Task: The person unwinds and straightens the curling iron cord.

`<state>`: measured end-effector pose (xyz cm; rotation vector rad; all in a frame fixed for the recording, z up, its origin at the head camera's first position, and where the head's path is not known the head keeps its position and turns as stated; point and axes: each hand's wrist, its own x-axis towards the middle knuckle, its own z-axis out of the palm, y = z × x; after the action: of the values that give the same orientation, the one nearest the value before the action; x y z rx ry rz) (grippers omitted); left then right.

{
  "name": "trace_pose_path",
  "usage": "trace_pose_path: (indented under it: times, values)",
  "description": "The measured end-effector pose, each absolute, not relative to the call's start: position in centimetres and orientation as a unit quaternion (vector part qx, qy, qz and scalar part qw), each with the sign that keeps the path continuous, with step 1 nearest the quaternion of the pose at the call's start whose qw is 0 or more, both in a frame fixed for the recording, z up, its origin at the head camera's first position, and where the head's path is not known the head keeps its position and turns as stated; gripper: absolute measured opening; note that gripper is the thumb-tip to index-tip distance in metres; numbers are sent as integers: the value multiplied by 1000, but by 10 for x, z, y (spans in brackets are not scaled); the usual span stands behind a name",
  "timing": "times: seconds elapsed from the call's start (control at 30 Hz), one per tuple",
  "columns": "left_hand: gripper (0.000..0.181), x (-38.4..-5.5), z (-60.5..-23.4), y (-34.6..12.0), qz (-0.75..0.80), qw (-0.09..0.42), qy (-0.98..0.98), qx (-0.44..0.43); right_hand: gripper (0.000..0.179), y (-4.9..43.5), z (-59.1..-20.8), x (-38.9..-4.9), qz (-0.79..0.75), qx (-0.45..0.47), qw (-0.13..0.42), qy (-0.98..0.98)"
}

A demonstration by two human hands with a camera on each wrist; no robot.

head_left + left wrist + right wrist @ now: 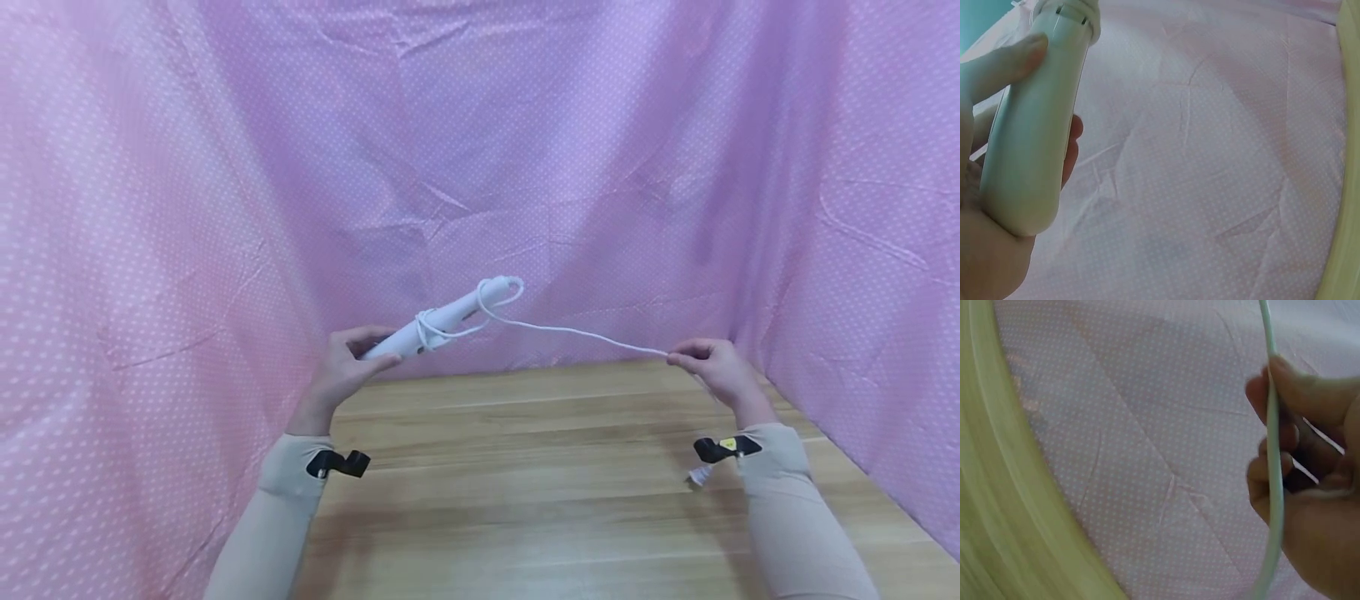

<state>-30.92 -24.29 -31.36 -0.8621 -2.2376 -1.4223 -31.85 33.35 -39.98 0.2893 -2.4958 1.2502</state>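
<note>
My left hand holds one end of a long white appliance, which looks like a hair straightener. In the left wrist view, the thumb lies along its smooth, rounded body. The appliance is tilted in the air, its far end up and to the right. Its white cord loops loosely around the body and stretches across to the right. There my right hand pinches the cord between thumb and fingers. Past that pinch, in the right wrist view, the cord runs down in front of the palm.
A white plug end shows beside the right wrist, above the wooden table. Pink dotted cloth hangs behind and on both sides. Black mounts are strapped to both wrists.
</note>
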Motion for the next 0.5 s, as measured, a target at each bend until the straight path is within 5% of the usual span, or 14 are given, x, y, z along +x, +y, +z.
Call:
trace_pose_path:
  times: [0.2, 0.5]
  values:
    - [37, -314, -309, -242, -502, 197, -800, -261, 16, 331, -411, -317, 441, 206, 92, -868]
    - [40, -317, -303, -232, -470, 165, -831, -247, 14, 324, -429, -320, 481, 281, 40, -830]
